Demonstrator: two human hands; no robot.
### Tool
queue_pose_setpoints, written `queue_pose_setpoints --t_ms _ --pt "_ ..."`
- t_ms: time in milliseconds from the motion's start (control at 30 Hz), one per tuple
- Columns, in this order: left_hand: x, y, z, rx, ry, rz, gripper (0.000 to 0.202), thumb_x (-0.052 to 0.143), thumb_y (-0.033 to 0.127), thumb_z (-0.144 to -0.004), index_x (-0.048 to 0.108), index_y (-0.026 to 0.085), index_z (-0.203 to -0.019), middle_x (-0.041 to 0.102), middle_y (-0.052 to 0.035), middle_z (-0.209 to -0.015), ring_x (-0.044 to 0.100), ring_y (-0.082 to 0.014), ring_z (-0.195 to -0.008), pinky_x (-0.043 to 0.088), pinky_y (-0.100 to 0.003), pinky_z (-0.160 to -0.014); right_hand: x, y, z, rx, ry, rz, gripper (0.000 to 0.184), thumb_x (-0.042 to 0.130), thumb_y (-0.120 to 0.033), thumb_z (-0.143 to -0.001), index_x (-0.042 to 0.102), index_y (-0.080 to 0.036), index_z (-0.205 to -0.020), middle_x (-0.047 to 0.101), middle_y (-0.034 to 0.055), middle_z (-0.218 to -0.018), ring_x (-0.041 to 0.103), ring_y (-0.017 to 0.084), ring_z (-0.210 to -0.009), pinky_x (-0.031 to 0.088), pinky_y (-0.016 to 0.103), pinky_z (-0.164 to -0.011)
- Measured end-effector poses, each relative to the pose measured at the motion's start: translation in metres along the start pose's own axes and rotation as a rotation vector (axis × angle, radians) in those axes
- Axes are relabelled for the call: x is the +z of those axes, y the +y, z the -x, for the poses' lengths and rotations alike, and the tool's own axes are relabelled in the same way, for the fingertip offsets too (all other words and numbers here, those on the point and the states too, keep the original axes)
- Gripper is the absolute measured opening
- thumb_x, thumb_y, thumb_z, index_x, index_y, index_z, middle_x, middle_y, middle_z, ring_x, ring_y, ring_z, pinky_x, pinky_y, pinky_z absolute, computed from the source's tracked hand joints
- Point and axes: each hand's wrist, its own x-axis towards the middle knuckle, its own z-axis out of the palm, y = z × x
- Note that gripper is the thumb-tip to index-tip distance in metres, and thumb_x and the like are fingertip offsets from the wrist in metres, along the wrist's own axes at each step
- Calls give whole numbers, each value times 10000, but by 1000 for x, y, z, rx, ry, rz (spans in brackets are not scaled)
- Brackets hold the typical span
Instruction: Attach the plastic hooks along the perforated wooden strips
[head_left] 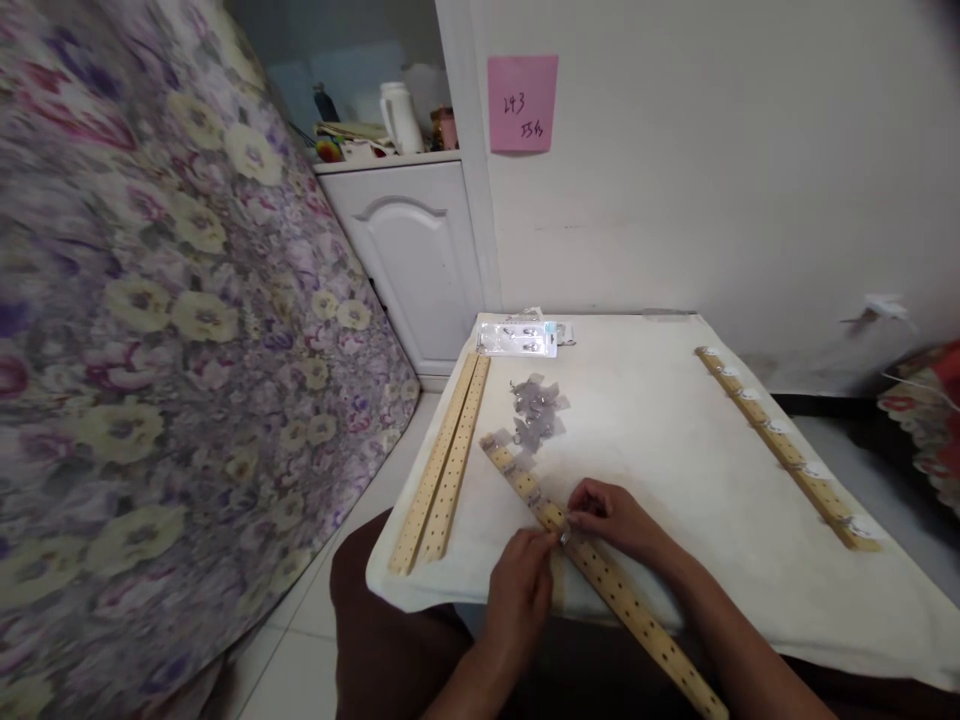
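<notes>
Closest to me is a holey wooden strip [611, 583] slanting from about 10 to 4 o'clock across the table's [652, 420] near edge, left hand [519, 575] and right hand [611, 512] both at it by a tiny shiny piece [564, 538], can't tell what either's actually gripping. Further out there's a heap of little see-through bits [535, 405] near 12, a flat clear pack [517, 340] beyond, paired strips [452, 480] at 10, and a white-dotted strip [789, 458] between 2 and 3.

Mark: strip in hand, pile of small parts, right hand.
Strip [630, 604]: head view, holed face, nearer stretch.
Pile of small parts [535, 404]: head view, middle.
Right hand [615, 514]: head view, back of hand.
</notes>
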Motion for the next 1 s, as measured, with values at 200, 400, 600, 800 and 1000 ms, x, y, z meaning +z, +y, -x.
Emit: queue_pose_setpoints --t_ms 200,400,600,800,1000 --pt "-3 2 -2 -63 60 10 238 396 164 -896 555 213 -1066 596 -51 -929 573 -167 -877 483 -307 -769 -7 4 5 -55 70 -40 142 550 -319 -805 580 -180 -809 582 -25 -636 536 125 -595 414 246 -575" --pt "-5 1 -4 -87 63 10 180 419 206 -893 568 209 -994 607 -44 -874 590 -162 -795 487 -278 -704 -15 17 -19 -19 277 -86 251 557 -408 -775 577 -190 -897 657 11 -724 641 170 -689 517 294 -611" --pt "-8 -1 -4 -89 35 26 165 429 193 -890 573 222 -966 624 -35 -878 599 -157 -811 495 -267 -723 -20 20 -73 -44 445 53 270 492 -407 -793 588 -187 -918 614 7 -726 615 169 -657 497 284 -570" --pt "-2 -16 -1 -30 61 56 168 421 226 -889 571 239 -963 624 -41 -853 599 -161 -792 499 -266 -706 -21 14 -115 -56 509 224 236 574 -326 -716 642 -210 -910 593 5 -762 537 166 -690 430 302 -700" --pt "10 -25 0 2 149 54 187 396 268 -897 580 240 -911 605 -33 -772 582 -154 -704 485 -253 -647 -22 14 -121 -18 460 171 76 574 -281 -672 595 -208 -672 559 -30 -628 500 140 -613 371 244 -588"
